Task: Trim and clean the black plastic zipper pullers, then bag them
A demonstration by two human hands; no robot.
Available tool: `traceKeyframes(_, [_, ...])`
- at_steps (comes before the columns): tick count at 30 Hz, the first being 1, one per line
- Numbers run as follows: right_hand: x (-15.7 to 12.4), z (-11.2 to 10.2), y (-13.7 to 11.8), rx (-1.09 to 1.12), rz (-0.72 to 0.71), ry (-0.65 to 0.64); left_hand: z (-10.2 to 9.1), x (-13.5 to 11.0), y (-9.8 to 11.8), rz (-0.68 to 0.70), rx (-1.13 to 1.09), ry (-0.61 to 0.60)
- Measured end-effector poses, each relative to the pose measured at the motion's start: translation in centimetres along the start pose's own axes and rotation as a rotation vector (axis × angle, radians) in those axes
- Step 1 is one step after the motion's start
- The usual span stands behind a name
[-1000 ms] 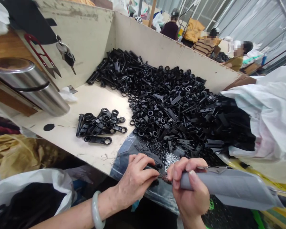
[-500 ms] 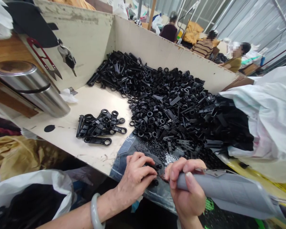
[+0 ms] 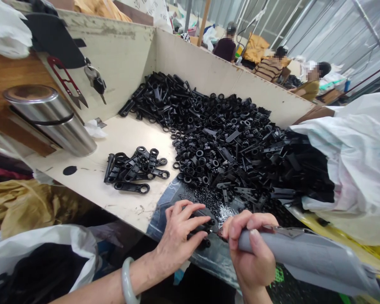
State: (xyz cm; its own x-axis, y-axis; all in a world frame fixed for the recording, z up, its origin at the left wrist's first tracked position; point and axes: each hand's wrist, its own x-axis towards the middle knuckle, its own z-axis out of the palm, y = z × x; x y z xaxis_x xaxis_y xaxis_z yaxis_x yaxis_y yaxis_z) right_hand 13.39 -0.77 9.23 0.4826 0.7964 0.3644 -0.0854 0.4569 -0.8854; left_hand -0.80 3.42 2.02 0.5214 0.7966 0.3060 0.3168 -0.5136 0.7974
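Observation:
My left hand (image 3: pixel 183 226), with a pale bangle (image 3: pixel 128 280) on its wrist, curves over black plastic parts (image 3: pixel 205 243) at the denim-covered table edge. Its fingers hold them, though the palm hides most of their shape. In my right hand (image 3: pixel 255 245) is a grey electric screwdriver (image 3: pixel 307 253), wrapped by the fingers near its front end. The tool lies nearly level, its thin tip pointing left at the held parts; contact cannot be made out. Silver screws (image 3: pixel 226 213) lie just beyond the hands, beside tiny black pieces (image 3: pixel 205 198).
A large heap of black plastic parts (image 3: pixel 215 126) fills the back. Handle-like black pieces (image 3: pixel 137 169) lie in a small pile at left, near a steel flask (image 3: pixel 50 118). Red snips (image 3: pixel 66 80) hang on the side panel. White sacks (image 3: pixel 361 169) flank the right; people sit beyond.
The fingers of my left hand have spread and lifted slightly over the black parts. My right hand and the screwdriver have shifted a little to the right, showing more of the tip.

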Motion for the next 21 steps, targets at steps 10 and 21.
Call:
traceKeyframes(10, [0.12, -0.24, 0.71, -0.009, 0.013, 0.010, 0.27, 0.38, -0.48, 0.021, 0.043, -0.084])
traceKeyframes(21, [-0.15, 0.06, 0.71, -0.006, 0.040, 0.015, 0.23, 0.61, -0.77, 0.048, 0.076, -0.129])
